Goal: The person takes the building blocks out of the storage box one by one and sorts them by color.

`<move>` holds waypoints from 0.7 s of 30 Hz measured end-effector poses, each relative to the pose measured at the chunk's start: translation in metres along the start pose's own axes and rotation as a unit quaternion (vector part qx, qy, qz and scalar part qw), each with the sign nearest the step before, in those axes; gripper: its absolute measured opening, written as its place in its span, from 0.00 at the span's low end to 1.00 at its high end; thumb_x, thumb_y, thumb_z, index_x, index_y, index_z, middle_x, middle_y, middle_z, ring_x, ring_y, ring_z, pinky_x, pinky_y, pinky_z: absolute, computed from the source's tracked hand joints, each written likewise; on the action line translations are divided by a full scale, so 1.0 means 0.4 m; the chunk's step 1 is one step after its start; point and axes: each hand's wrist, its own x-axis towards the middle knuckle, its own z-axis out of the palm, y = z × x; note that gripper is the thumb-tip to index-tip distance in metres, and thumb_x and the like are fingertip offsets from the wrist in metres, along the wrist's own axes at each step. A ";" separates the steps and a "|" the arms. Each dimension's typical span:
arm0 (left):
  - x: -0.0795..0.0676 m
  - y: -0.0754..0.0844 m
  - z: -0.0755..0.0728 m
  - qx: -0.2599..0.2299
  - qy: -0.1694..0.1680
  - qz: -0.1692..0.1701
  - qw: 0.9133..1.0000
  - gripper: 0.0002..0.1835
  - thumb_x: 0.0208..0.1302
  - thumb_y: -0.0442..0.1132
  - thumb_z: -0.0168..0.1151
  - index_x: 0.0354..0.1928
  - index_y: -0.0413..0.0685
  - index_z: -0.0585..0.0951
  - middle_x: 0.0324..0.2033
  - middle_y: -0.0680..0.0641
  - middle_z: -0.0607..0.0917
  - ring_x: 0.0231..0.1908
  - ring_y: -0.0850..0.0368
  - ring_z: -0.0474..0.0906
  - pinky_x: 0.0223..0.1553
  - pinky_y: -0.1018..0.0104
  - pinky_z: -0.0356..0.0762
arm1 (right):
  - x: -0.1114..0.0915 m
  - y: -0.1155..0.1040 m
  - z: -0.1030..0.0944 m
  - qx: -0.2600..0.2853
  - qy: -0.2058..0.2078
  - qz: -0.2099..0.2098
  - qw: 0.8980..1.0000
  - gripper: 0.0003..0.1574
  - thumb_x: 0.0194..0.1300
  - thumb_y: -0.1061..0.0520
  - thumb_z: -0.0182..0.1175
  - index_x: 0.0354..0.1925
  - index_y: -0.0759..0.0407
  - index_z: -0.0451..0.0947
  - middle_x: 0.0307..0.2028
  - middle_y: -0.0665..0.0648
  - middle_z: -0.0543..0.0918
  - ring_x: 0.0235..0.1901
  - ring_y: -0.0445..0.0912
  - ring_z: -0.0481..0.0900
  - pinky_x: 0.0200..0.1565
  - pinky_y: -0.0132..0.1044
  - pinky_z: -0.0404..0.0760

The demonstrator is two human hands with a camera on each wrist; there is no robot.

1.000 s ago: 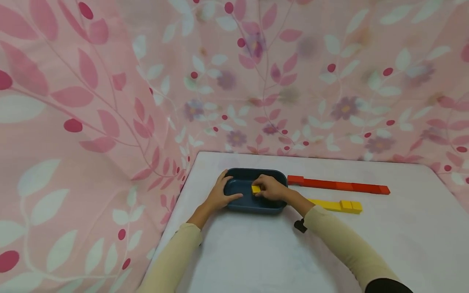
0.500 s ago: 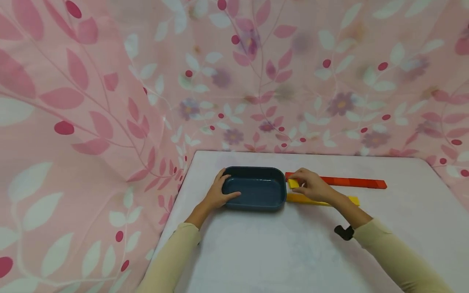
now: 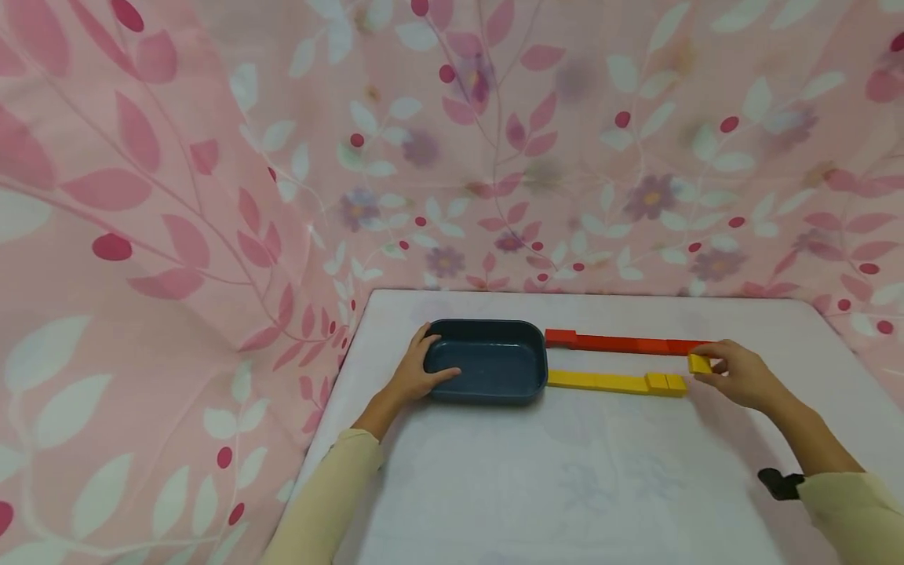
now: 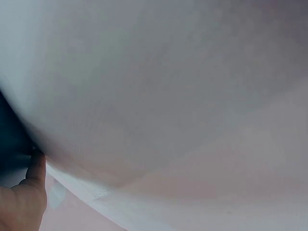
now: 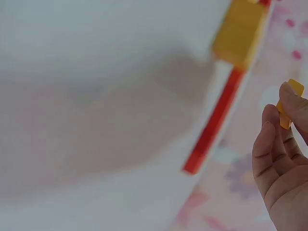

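Note:
In the head view my left hand (image 3: 413,375) holds the left end of a dark blue rectangular tray (image 3: 487,396), its thumb over the near rim. The tray's inside shows no blocks. My right hand (image 3: 752,380) pinches a small yellow block (image 3: 699,363) between thumb and fingers, above the table just beyond the right end of a yellow row (image 3: 596,381). Two blocks at that end of the row stand higher than the rest. The right wrist view also shows the pinched yellow block (image 5: 285,118). Only part of the left hand (image 4: 24,202) shows in its wrist view.
Behind the yellow row runs a red row of blocks (image 3: 628,344), with a raised red block (image 3: 560,337) at its left end, near the tray. White cloth covers the table (image 3: 530,479). A pink floral curtain (image 3: 565,157) stands behind and to the left.
My right hand has carried the yellow block out of the tray and rightward past the end of the yellow row. The left hand has stayed on the tray.

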 end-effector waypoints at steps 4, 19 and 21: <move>-0.005 0.002 -0.005 0.000 0.000 -0.004 1.000 0.49 0.55 0.60 0.71 0.74 0.48 0.62 0.79 0.49 0.46 0.77 0.47 0.47 0.73 0.41 0.56 | -0.017 0.074 0.021 0.014 -0.049 0.054 0.997 0.28 0.60 0.57 0.69 0.55 0.69 0.76 0.49 0.73 0.77 0.38 0.56 0.79 0.36 0.44 0.86; 0.000 -0.001 0.000 -0.001 -0.003 -0.005 1.000 0.49 0.56 0.61 0.70 0.75 0.51 0.60 0.79 0.52 0.44 0.77 0.48 0.46 0.72 0.41 0.56 | 0.011 0.092 0.079 0.026 -0.098 0.066 0.993 0.30 0.59 0.59 0.69 0.58 0.70 0.76 0.47 0.68 0.79 0.40 0.54 0.77 0.41 0.48 0.86; 0.000 0.000 0.001 0.000 -0.004 -0.005 1.000 0.49 0.56 0.60 0.71 0.75 0.50 0.60 0.79 0.52 0.44 0.78 0.48 0.46 0.73 0.41 0.56 | 0.010 0.089 0.082 0.027 -0.100 0.063 0.993 0.31 0.59 0.59 0.69 0.58 0.70 0.75 0.46 0.68 0.79 0.40 0.54 0.76 0.41 0.47 0.86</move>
